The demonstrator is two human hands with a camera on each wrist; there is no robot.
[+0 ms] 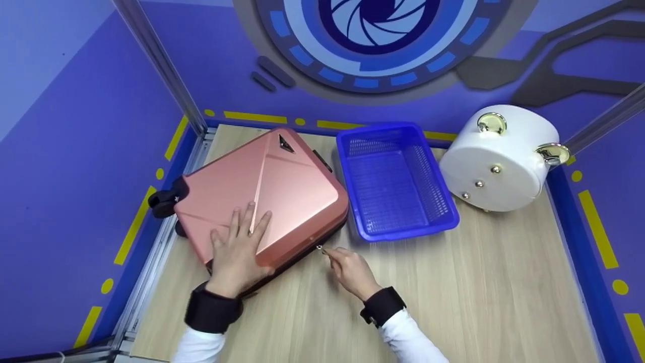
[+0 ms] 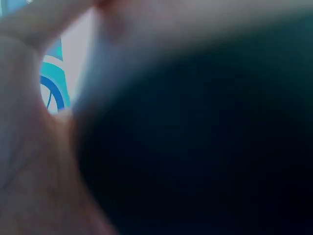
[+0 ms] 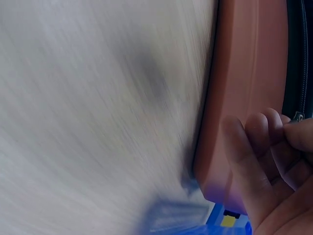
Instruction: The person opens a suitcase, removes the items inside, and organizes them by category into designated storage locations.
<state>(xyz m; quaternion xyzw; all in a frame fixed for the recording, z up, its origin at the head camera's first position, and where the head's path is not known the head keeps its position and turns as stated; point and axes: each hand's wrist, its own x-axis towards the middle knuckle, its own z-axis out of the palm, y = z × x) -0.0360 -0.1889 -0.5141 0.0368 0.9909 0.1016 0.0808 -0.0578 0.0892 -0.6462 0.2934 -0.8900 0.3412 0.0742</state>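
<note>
Fingers (image 1: 247,220) spread, left hand (image 1: 235,259) rests on suitcase (image 1: 297,184) while right hand (image 1: 352,272) pinches zipper pull (image 3: 298,116).

Left hand (image 1: 238,258) splayed, right hand (image 1: 353,271) pinching

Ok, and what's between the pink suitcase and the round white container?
In the head view, the blue basket lies between the pink suitcase and the white container.

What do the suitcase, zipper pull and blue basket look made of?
Suitcase: probably hard plastic, satin metallic pink; rigid molded creases, soft sheen.
Zipper pull: likely metal, silvery glint; mostly hidden by fingers.
Basket: almost certainly plastic, slightly glossy; perforated molded walls.
</note>
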